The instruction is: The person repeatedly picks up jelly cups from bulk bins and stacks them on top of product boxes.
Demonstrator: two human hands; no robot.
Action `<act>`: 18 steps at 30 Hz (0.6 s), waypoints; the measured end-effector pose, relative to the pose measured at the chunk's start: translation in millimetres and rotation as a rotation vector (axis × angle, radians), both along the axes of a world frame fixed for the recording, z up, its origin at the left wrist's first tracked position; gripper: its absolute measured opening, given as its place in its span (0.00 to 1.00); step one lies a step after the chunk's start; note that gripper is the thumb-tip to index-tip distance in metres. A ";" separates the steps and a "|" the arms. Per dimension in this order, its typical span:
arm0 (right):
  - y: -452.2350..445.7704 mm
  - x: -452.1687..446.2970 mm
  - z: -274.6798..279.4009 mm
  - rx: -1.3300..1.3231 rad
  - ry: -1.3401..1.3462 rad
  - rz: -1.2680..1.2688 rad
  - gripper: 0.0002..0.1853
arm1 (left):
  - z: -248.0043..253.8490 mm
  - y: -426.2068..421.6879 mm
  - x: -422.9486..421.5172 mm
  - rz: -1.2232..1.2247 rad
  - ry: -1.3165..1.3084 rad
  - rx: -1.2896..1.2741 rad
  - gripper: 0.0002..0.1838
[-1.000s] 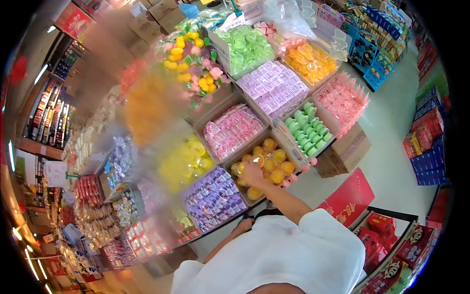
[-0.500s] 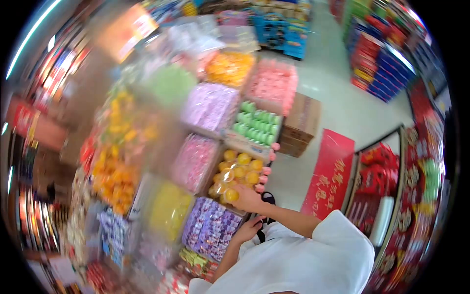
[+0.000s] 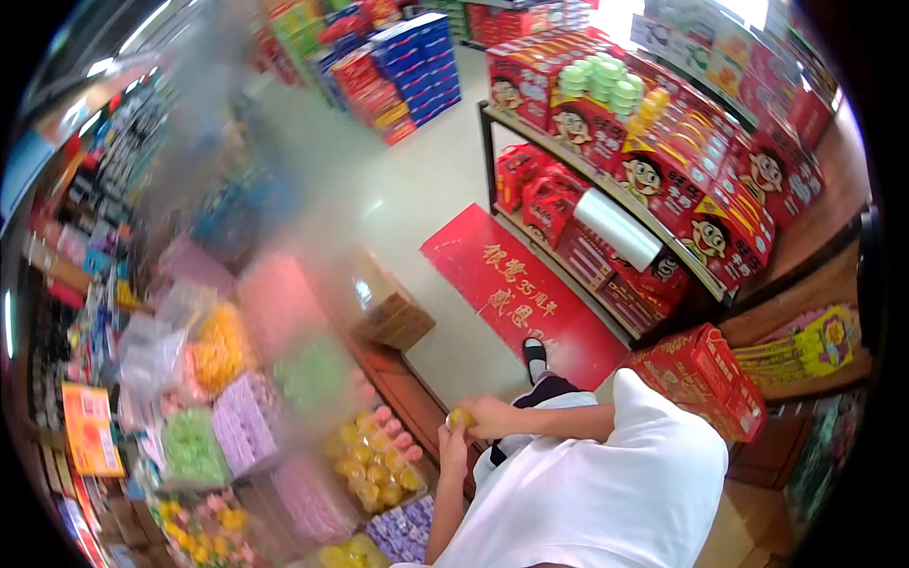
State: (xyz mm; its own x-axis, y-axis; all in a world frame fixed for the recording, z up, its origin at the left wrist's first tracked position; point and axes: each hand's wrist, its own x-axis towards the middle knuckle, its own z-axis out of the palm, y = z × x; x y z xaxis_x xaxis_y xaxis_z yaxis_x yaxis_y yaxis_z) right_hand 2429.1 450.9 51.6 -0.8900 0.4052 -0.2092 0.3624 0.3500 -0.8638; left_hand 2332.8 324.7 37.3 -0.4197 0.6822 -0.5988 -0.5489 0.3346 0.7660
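In front of my white shirt, both hands meet around a small yellow ball-shaped package. My right hand is closed on it from the right. My left hand comes up from below, its fingers closed against the same package. The fingers partly cover it, so its details are hidden. Left of my hands is a box of similar yellow ball-shaped packages, under clear plastic. Pink round pieces line that box's edge, and purple-wrapped sweets fill the box nearer me.
Green round tubs stand on red cartons on the shelf at right. A red mat covers part of the floor, with a cardboard box to its left. A red gift box is beside me.
My right hand has moved from the box of yellow packages to in front of my body, now holding one. My left hand has come up to it. The view has turned right toward the shelf.
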 end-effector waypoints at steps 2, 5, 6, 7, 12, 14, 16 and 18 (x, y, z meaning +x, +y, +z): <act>18.4 5.6 -7.4 -0.012 0.057 -0.067 0.23 | 5.1 37.9 9.6 0.002 0.174 -0.043 0.20; 68.9 16.0 -13.2 0.020 0.138 -0.153 0.26 | 0.1 97.5 22.5 0.024 0.248 0.099 0.19; 86.8 22.1 -13.6 0.025 0.147 -0.188 0.26 | -0.2 119.2 26.1 -0.011 0.255 0.107 0.19; 106.7 29.1 -12.6 0.022 0.181 -0.252 0.27 | 2.1 143.6 28.9 -0.049 0.259 0.105 0.20; 202.4 92.2 30.3 0.070 0.232 -0.569 0.29 | 29.9 268.2 77.1 -0.202 0.289 0.176 0.22; 233.3 120.0 37.2 0.096 0.305 -0.726 0.29 | 10.6 310.3 95.5 -0.226 0.393 0.263 0.23; 256.1 140.5 27.4 0.206 0.370 -0.838 0.29 | 27.8 344.8 128.8 -0.258 0.369 0.298 0.24; 275.1 161.8 28.5 0.328 0.400 -0.962 0.29 | 54.0 374.5 162.9 -0.275 0.341 0.334 0.26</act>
